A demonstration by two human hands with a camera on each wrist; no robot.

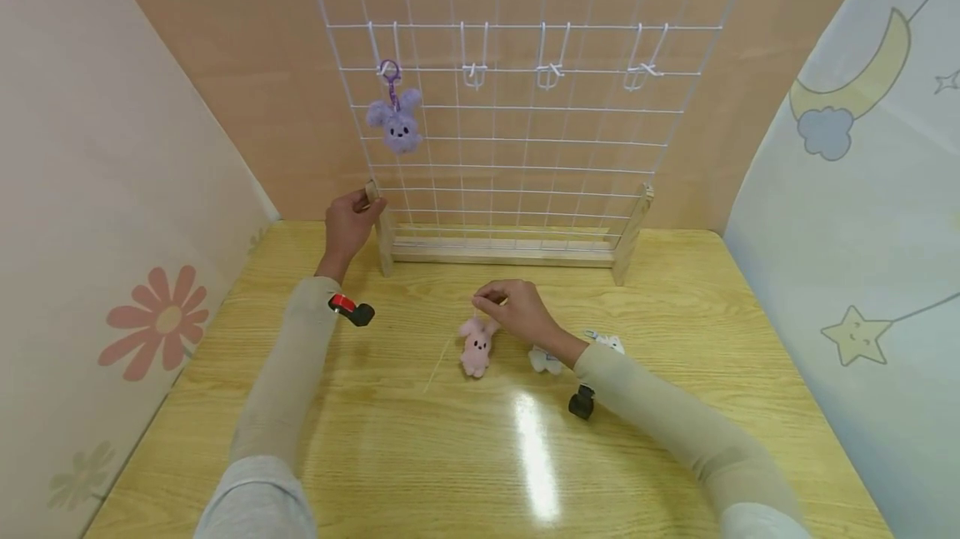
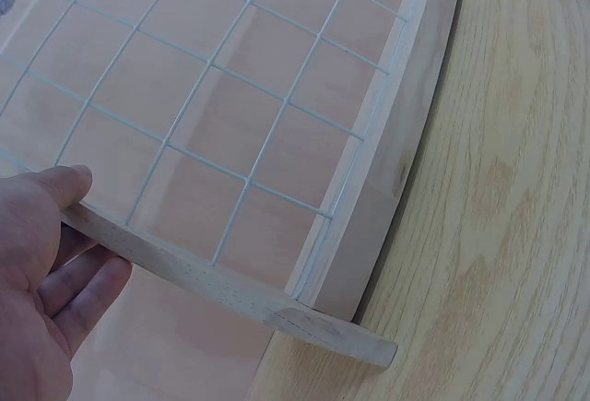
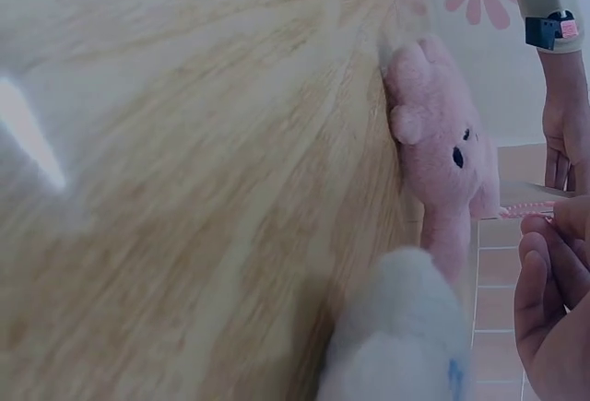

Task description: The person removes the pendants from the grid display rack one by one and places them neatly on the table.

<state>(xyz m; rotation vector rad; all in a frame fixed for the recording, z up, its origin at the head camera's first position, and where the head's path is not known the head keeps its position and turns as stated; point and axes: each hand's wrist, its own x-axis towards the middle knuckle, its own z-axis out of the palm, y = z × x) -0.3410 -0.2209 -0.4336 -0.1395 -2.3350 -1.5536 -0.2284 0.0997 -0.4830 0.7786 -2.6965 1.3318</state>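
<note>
My left hand [image 1: 349, 227] grips the left wooden upright [image 2: 212, 277] of a white wire grid rack [image 1: 517, 166], thumb on one side and fingers on the other. Low over the table, my right hand [image 1: 522, 311] pinches the pink braided cord [image 3: 530, 208] of a pink plush bunny keychain [image 1: 476, 349]. The bunny is upright below the fingers; whether its feet touch the tabletop I cannot tell. Beside that hand lies a white plush [image 1: 545, 361], partly hidden by the wrist. Another white plush [image 1: 612, 343] shows behind the forearm.
A purple plush keychain [image 1: 401, 129] hangs by its ring on the leftmost rack hook. More white hooks [image 1: 551, 72] line the grid to its right. The rack's wooden base [image 1: 502, 256] stands at the back of the wooden table [image 1: 420, 456]. Printed panels [image 1: 840, 214] flank both sides.
</note>
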